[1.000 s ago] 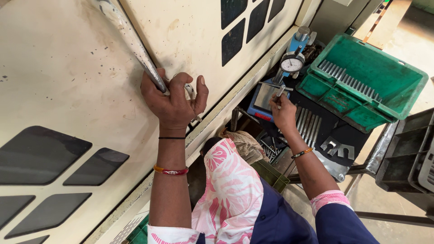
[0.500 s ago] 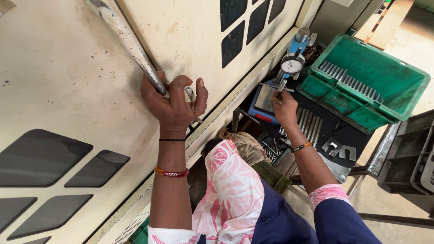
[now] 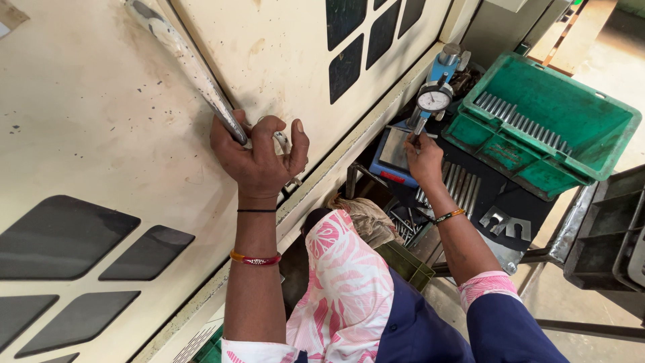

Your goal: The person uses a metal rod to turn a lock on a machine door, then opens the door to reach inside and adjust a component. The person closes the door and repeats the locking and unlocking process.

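Two hands: handle [image 3: 201, 81]; dial gauge [image 3: 433, 101]

A factory workshop: cream machine housing [image 3: 134, 134], dial gauge [image 3: 433, 101], green parts crate [image 3: 591, 121].

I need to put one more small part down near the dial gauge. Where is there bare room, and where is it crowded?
Bare room: the green crate floor right of its row of rods, and the black mat between the flat metal brackets and the crate. Crowded: the gauge base, where the right hand works over more rods.
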